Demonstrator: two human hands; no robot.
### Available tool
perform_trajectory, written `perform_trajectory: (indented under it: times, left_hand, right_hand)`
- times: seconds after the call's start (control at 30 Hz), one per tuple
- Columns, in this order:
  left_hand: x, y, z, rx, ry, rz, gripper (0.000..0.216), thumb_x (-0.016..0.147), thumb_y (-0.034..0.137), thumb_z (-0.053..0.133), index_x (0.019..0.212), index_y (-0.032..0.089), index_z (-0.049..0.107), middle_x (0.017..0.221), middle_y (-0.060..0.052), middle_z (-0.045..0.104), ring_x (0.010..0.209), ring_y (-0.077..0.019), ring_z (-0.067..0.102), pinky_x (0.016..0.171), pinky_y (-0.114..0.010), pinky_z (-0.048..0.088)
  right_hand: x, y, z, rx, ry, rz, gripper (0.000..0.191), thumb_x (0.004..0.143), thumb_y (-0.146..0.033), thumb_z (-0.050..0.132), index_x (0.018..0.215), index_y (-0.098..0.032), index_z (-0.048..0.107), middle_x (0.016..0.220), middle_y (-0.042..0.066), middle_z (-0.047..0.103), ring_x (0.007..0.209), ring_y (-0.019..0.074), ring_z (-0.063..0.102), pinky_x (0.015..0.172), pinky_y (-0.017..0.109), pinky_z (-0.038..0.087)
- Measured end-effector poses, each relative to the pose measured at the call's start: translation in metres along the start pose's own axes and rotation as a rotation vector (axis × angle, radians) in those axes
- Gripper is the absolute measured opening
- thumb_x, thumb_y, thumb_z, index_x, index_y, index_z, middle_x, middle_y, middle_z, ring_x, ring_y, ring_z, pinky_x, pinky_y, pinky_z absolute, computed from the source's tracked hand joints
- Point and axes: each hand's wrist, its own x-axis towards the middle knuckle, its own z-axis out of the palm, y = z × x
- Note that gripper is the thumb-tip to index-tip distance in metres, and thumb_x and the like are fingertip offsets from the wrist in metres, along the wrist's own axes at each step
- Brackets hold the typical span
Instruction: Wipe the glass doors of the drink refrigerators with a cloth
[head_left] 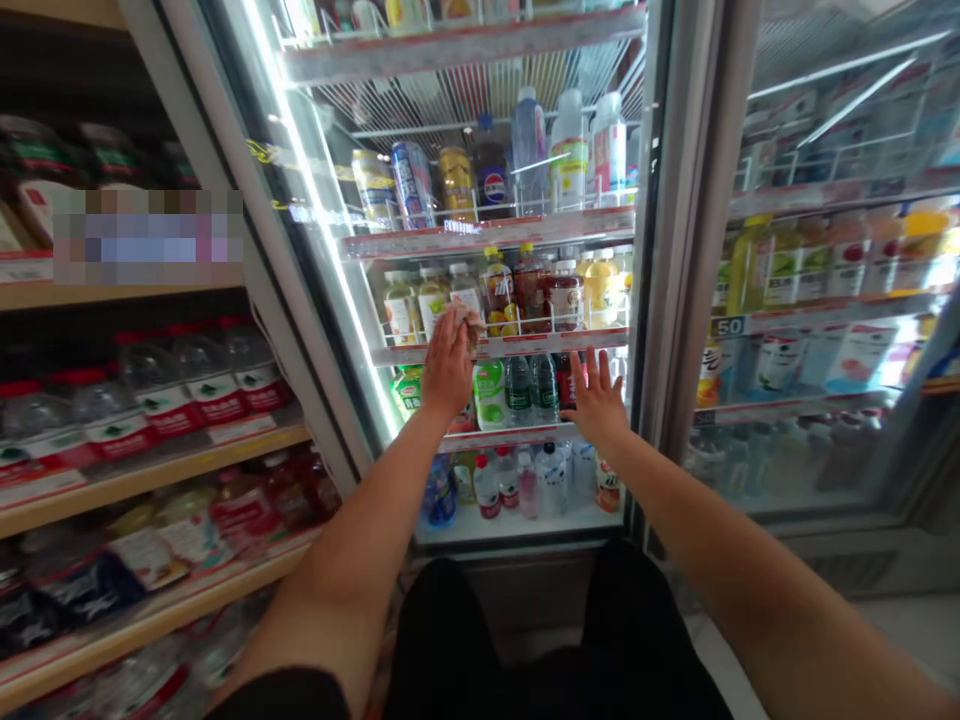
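Observation:
I face an open drinks fridge with several wire shelves of bottles and cans. My left hand is closed on a crumpled cloth, pressed against the front rail of the third shelf below a row of juice bottles. My right hand is open with fingers spread, hovering at the shelf below, beside green and dark bottles. My knees in black trousers show at the bottom.
The fridge door swings open to the left, lit along its edge. Wooden shelves of water bottles stand further left. A closed glass fridge with more drinks is on the right.

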Motion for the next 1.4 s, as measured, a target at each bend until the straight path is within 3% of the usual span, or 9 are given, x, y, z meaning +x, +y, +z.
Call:
perform_trajectory:
  times: [0.17, 0.4, 0.63, 0.87, 1.17, 1.27, 1.4]
  left_hand:
    - [-0.029, -0.005, 0.0, 0.044, 0.0, 0.027, 0.052, 0.099, 0.021, 0.036, 0.151, 0.016, 0.033, 0.162, -0.013, 0.025, 0.152, -0.0257, 0.016, 0.125, -0.05, 0.026]
    - [-0.031, -0.014, -0.005, 0.026, 0.004, -0.01, 0.053, 0.099, 0.02, 0.033, 0.152, 0.016, 0.032, 0.163, -0.012, 0.021, 0.152, -0.0247, 0.017, 0.126, -0.049, 0.025]
    - [-0.105, 0.008, 0.014, 0.078, -0.111, 0.049, 0.06, 0.097, 0.017, 0.039, 0.154, 0.016, 0.023, 0.162, -0.016, 0.023, 0.152, -0.028, 0.013, 0.123, -0.053, 0.027]
    - [-0.131, 0.02, 0.025, 0.164, -0.13, 0.023, 0.063, 0.095, 0.013, 0.04, 0.155, 0.012, 0.019, 0.162, -0.02, 0.02, 0.152, -0.0312, 0.012, 0.121, -0.054, 0.031]
    - [-0.21, 0.051, 0.039, 0.216, -0.286, 0.061, 0.067, 0.09, 0.009, 0.04, 0.154, 0.013, 0.022, 0.159, -0.015, 0.031, 0.151, -0.0276, 0.018, 0.119, -0.046, 0.037]
    - [-0.213, 0.054, 0.042, 0.204, -0.321, 0.061, 0.066, 0.088, 0.008, 0.042, 0.153, 0.01, 0.026, 0.159, -0.016, 0.029, 0.152, -0.0288, 0.015, 0.12, -0.046, 0.036]
    - [-0.192, 0.054, 0.041, 0.184, -0.341, 0.069, 0.065, 0.089, 0.008, 0.041, 0.152, 0.01, 0.027, 0.161, -0.014, 0.026, 0.152, -0.027, 0.013, 0.122, -0.046, 0.032]
  right_hand:
    - [0.0, 0.002, 0.006, -0.004, 0.038, -0.019, 0.122, 0.083, -0.043, 0.073, 0.152, -0.022, -0.026, 0.162, 0.015, -0.02, 0.151, 0.0387, -0.009, 0.113, 0.068, 0.025]
    - [-0.001, 0.004, 0.01, -0.003, 0.05, -0.032, 0.122, 0.084, -0.044, 0.072, 0.152, -0.021, -0.027, 0.162, 0.016, -0.02, 0.151, 0.0391, -0.01, 0.113, 0.068, 0.025]
    - [-0.001, 0.004, 0.011, -0.006, 0.061, -0.027, 0.12, 0.084, -0.045, 0.072, 0.154, -0.021, -0.023, 0.163, 0.016, -0.018, 0.151, 0.0386, -0.011, 0.113, 0.068, 0.025]
    - [-0.001, 0.003, 0.01, -0.017, 0.034, -0.017, 0.119, 0.085, -0.044, 0.071, 0.153, -0.02, -0.024, 0.162, 0.016, -0.019, 0.151, 0.0387, -0.011, 0.114, 0.068, 0.024]
    - [-0.003, 0.002, 0.009, -0.023, 0.042, -0.014, 0.115, 0.086, -0.044, 0.069, 0.154, -0.02, -0.021, 0.163, 0.016, -0.015, 0.151, 0.0379, -0.009, 0.114, 0.066, 0.026]
    - [-0.003, 0.001, 0.008, -0.017, 0.042, -0.017, 0.113, 0.086, -0.043, 0.069, 0.156, -0.019, -0.017, 0.163, 0.016, -0.015, 0.151, 0.0377, -0.009, 0.114, 0.067, 0.025]
    - [-0.003, 0.001, 0.007, -0.009, 0.028, -0.01, 0.111, 0.085, -0.043, 0.071, 0.158, -0.017, -0.008, 0.163, 0.017, -0.013, 0.151, 0.0373, -0.01, 0.115, 0.066, 0.024]
